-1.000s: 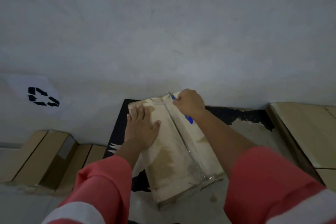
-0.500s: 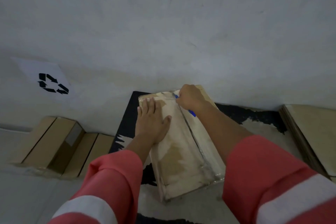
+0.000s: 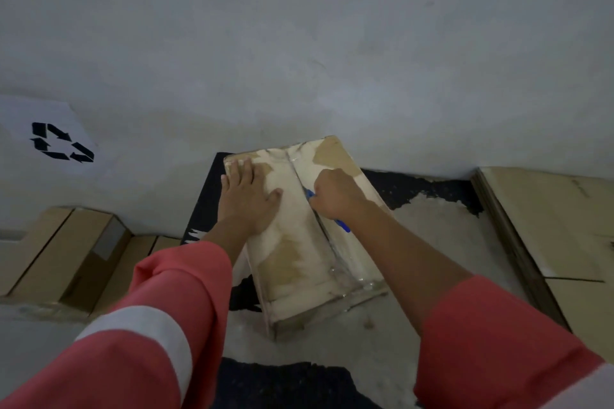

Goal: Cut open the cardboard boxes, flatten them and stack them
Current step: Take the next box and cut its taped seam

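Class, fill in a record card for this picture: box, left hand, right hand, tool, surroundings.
Box: taped cardboard box lying on a worn black-and-white surface.
Left hand: flat on the box top, fingers straight.
Right hand: fingers curled round a blue-handled cutter at the tape seam.
Tool: blade hidden; only blue handle shows.
Surroundings: flattened cardboard at right; brown boxes at left; recycling sign on the wall.

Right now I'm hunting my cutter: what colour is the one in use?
Blue cutter, head view, gripped by the right hand.
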